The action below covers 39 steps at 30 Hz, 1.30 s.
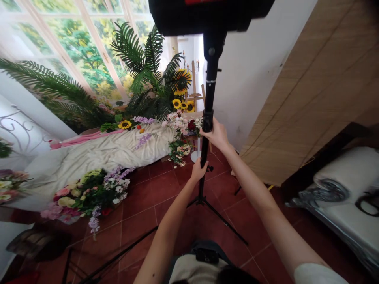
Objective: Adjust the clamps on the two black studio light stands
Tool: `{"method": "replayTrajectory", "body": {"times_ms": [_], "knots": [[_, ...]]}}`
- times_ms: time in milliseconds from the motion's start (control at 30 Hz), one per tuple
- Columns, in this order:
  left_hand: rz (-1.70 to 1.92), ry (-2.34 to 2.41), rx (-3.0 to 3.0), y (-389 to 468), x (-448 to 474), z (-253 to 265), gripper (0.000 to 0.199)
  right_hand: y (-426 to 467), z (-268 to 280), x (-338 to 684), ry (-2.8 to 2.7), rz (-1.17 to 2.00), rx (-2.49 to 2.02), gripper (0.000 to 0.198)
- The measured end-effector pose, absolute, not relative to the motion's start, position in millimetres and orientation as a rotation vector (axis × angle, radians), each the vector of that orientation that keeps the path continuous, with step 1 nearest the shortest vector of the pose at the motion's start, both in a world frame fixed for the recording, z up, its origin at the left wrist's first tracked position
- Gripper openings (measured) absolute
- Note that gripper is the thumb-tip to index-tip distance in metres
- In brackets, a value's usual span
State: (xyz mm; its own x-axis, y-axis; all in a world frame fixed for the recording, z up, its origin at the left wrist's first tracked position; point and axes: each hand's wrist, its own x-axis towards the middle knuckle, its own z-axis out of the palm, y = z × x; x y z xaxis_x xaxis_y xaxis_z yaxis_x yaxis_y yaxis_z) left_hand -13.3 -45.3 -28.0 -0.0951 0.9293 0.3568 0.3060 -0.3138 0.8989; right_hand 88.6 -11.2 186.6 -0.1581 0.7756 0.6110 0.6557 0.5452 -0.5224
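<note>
A black light stand [209,94] rises upright right in front of me on spread tripod legs. On its top sits a dark studio light [211,17], cut off by the upper edge of the view. My right hand [216,134] is closed around the pole at the collar where two sections meet. Lower down, my left hand [199,170] wraps the same pole, close to a small black knob [209,169]. The fingers of both hands are partly hidden behind the pole.
Left stands a bed-like surface with cream cloth [154,142], flowers [85,193] and palm leaves [148,67]. A bamboo blind [284,98] hangs right, above a white cushioned seat [352,177]. Another stand's leg [118,256] crosses the red tiled floor [139,197].
</note>
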Motion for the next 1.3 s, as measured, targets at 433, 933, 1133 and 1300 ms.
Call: {"method": "replayTrajectory", "body": {"times_ms": [433, 933, 1133, 1300], "knots": [[1.582, 1.499, 1.184, -27, 19, -26, 0.046, -10, 201, 88, -1.867, 0.262, -1.162, 0.048], [1.592, 1.506, 1.307, -22, 16, -32, 0.043, -38, 35, 160, -1.915, 1.074, -1.366, 0.040], [1.566, 1.520, 1.301, -23, 16, -32, 0.043, -56, -17, 134, -1.297, 1.541, -1.360, 0.037], [1.575, 1.503, 1.286, -23, 17, -32, 0.042, -75, -29, 115, -0.717, 2.017, -1.135, 0.031]]}}
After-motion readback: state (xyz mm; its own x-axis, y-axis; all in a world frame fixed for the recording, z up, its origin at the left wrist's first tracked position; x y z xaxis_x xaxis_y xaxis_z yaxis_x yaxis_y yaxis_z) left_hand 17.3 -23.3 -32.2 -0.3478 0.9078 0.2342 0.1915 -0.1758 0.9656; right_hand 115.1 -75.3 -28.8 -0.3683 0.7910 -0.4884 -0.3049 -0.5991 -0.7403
